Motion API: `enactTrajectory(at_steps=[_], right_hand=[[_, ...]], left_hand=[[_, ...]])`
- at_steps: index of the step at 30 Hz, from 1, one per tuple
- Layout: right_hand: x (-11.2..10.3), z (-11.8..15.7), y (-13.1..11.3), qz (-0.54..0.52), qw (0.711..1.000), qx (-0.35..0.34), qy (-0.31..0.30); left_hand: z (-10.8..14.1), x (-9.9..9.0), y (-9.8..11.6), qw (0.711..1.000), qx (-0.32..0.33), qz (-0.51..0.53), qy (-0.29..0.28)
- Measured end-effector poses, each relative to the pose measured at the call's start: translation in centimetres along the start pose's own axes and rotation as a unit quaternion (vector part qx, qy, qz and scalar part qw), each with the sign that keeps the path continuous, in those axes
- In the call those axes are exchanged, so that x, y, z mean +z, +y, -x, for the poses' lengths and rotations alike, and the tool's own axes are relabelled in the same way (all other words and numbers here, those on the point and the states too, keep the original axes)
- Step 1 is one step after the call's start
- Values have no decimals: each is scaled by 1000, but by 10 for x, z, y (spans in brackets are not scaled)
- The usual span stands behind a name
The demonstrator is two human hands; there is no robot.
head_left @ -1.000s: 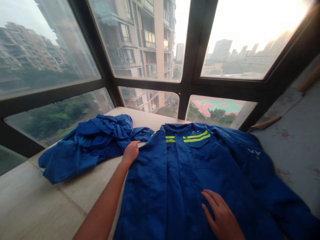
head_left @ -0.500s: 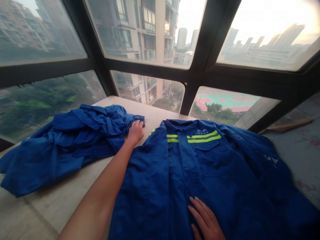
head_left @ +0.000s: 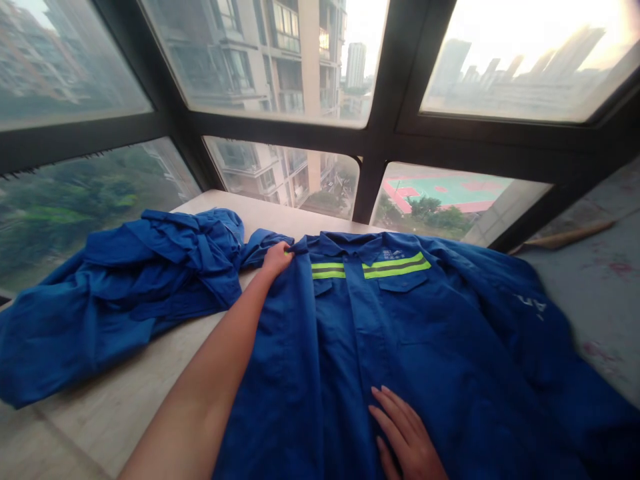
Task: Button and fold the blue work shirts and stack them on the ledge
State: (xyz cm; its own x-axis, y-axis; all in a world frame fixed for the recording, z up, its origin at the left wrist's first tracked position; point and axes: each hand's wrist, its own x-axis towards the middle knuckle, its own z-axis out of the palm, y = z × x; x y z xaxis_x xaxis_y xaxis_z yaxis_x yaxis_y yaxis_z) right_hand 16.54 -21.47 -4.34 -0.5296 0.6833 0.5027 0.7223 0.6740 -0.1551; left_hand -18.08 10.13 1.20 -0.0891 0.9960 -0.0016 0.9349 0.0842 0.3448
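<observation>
Blue jacket (head_left: 440, 333) with yellow-green chest stripes (head_left: 397, 267), spread front up on a pale ledge (head_left: 150, 387) below windows (head_left: 280, 177). Near the collar (head_left: 345, 247), pinched along its left edge by the left hand (head_left: 277, 259). On the lower front, right hand (head_left: 407, 437) resting loosely open. Farther left, on the same ledge, crumpled blue clothing (head_left: 155, 267).

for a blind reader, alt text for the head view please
A person's left hand grips the edge of a yellow-striped blue jacket, spread on a pale ledge, while the right hand rests on its front. A crumpled blue garment lies left; windows stand behind.
</observation>
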Motion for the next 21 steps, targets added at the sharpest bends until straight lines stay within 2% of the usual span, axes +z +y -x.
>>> enactTrajectory(at_steps=[2,4,7,9,12,15,17,19,21], right_hand=[[-1,-2,-1,-7,1000,7,3],[-2,-3,-2,-13,1000,13,3],[-3,-3,-3,-28,999,23,-6],[-3,-1,-5,-39,998,34,-19],[-3,2,-7,-58,996,58,-42],[-2,5,-9,-74,992,85,-56],[-1,5,-11,-84,990,97,-61],[-2,5,-12,-94,988,105,-63],[-3,4,-13,-102,987,110,-60]], left_hand=[[4,1,2,999,-20,-28,16],[13,0,9,998,-12,-52,29],[40,-9,26,995,15,-86,53],[74,-17,35,991,35,-108,66],[147,-19,36,984,70,-154,63],[229,-5,20,976,81,-193,57],[273,10,5,973,75,-208,69],[300,24,-8,971,69,-216,75],[310,33,-14,971,64,-218,70]])
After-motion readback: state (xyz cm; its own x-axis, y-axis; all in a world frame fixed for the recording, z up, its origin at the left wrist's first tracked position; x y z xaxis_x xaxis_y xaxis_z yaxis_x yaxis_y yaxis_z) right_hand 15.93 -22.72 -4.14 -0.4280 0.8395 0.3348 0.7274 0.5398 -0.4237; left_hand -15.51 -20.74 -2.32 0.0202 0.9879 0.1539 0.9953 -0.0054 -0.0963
